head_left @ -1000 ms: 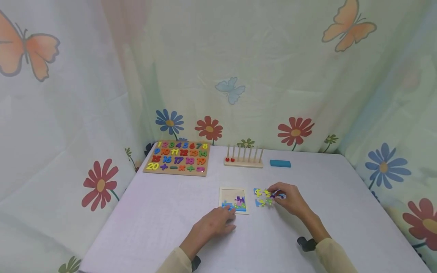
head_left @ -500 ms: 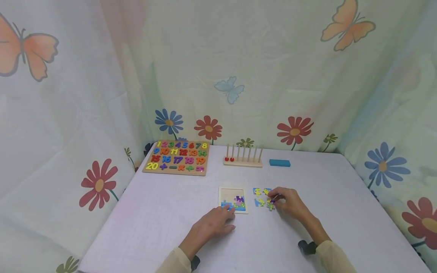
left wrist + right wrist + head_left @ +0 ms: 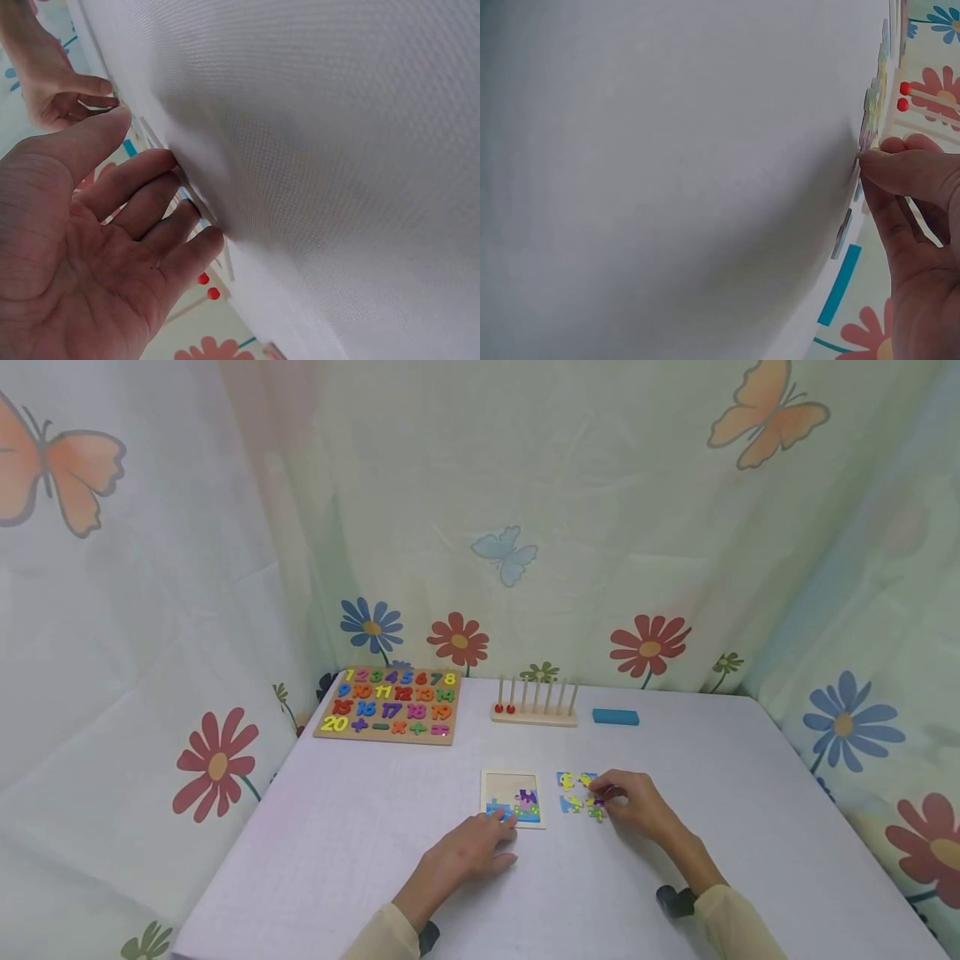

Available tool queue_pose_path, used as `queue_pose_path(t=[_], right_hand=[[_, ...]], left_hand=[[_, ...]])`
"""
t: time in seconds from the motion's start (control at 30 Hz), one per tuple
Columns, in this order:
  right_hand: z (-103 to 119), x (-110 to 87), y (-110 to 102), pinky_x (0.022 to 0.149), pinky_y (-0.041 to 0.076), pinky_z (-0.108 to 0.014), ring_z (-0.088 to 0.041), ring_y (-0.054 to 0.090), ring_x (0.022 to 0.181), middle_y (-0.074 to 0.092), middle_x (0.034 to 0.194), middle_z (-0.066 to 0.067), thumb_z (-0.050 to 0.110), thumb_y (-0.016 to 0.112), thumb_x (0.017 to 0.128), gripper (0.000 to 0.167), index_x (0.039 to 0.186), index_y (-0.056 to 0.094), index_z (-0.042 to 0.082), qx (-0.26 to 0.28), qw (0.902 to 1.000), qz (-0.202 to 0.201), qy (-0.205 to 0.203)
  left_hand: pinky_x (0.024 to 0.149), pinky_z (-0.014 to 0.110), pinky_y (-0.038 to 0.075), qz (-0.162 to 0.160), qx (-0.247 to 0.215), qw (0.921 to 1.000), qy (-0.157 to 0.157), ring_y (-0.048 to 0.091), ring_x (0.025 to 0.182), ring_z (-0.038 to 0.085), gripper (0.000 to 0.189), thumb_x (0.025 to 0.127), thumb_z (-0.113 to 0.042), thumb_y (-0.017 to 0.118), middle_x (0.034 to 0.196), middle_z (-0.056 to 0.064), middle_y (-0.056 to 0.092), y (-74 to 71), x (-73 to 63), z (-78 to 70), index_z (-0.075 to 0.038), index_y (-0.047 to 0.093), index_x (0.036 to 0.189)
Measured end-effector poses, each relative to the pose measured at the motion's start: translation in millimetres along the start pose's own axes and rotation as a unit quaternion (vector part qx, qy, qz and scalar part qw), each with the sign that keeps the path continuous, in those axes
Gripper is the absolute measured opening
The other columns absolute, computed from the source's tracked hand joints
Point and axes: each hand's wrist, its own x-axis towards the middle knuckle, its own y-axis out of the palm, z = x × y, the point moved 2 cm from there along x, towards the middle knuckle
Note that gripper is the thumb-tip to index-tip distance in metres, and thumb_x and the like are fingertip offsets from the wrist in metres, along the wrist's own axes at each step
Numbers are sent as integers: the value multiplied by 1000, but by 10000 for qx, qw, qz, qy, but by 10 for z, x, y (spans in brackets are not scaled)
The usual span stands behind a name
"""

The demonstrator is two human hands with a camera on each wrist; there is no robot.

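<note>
In the head view a shallow wooden puzzle tray (image 3: 541, 810) has jigsaw pieces fitted along its bottom and right side, blue, green, pink and purple. My left hand (image 3: 471, 850) rests at its near edge, fingers extended and fingertips over the lower blue strip. To the right, several loose puzzle pieces (image 3: 570, 805), blue, yellow and green, lie on the cloth. My right hand (image 3: 633, 802) is at their right side, thumb and fingertips pinching a puzzle piece with purple on it, mostly hidden by the fingers. The right wrist view shows thumb and index finger (image 3: 900, 169) meeting close to the tabletop.
A number board (image 3: 384, 735) stands at the back left. Behind the tray is a wooden peg rack (image 3: 534, 718) with two red beads, and right of it a teal block (image 3: 616, 717). Another flat piece (image 3: 841, 234) lies beside the right hand in its wrist view.
My right hand has lowered slightly toward the near side of the loose pieces with a puzzle piece, and the lower right green piece has shifted. My left hand has stayed on the tray.
</note>
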Motion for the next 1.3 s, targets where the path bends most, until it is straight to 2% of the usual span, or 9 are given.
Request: queue_pose_path(t=[0.33,0.6,1.3], right_hand=[[64,-26,-47,93,64,-49,-32,75,102,79,111,-12,-19,81,81,37,112,77,1,-31,9999,-125,-70],[94,-89,-18,93,65,-46,-32,74,103,78,112,-13,-13,86,79,39,115,76,-2,206,9997,88,-76],[41,-56,28,92,65,-44,-27,75,99,78,110,-11,-15,88,78,40,114,77,-1,-57,10000,-32,17]], left_hand=[[123,38,44,-25,-9,10000,70,51,151,23,41,106,-32,70,159,4,58,-11,-2,10,-16,71,144],[124,40,44,15,-73,10000,-38,49,153,22,44,106,-34,71,162,2,56,-21,-6,11,-17,69,147],[125,40,42,51,-146,9998,-83,46,154,22,45,105,-35,72,163,0,55,1,-20,6,-17,69,146]])
